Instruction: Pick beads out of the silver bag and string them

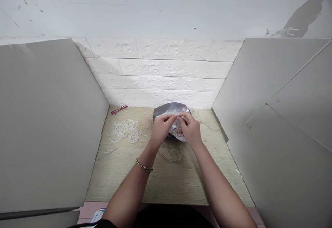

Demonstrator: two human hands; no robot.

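Both hands meet in the middle of the head view, fingertips almost touching. My left hand (162,127) is closed in a pinch of thumb and forefinger. Opposite it, my right hand (190,126) pinches in the same way. Whatever lies between the fingertips is too small to make out. Below and behind the hands is an open silvery bag (171,109) with many small colourful beads (176,130) in it. A beaded strand (169,154) lies looped on the table under my wrists, partly hidden by my left arm.
Coiled strings of white beads (127,130) lie on the wooden table (171,183) at left. A narrow red item (119,109) rests near the back left corner. Thin strands (207,122) lie at right. Grey panels (52,124) flank the table, with a white brick-pattern wall (160,67) behind.
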